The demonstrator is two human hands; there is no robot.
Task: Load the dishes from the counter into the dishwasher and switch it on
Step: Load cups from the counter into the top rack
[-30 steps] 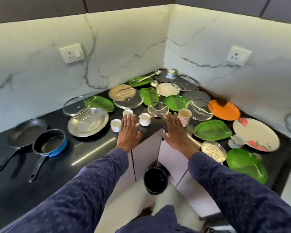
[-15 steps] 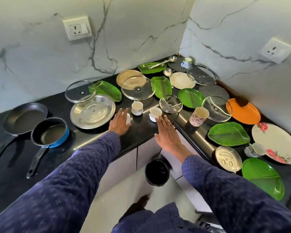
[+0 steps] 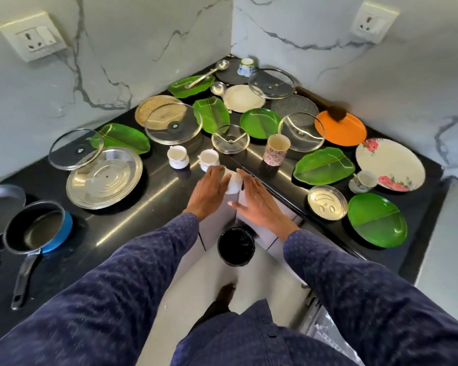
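A black corner counter [image 3: 132,220] under marble walls is crowded with dishes: a steel plate [image 3: 104,178], green plates, glass lids, two pans at the left, and small white cups [image 3: 178,156] near the inner corner. At the counter's edge the left hand [image 3: 208,190] grips a small white cup [image 3: 232,184], while the right hand [image 3: 259,204] lies just beside it with fingers straight.

Orange plate [image 3: 341,130], rose-patterned white plate [image 3: 390,162], blue pan [image 3: 37,228], black counter [image 3: 148,207].
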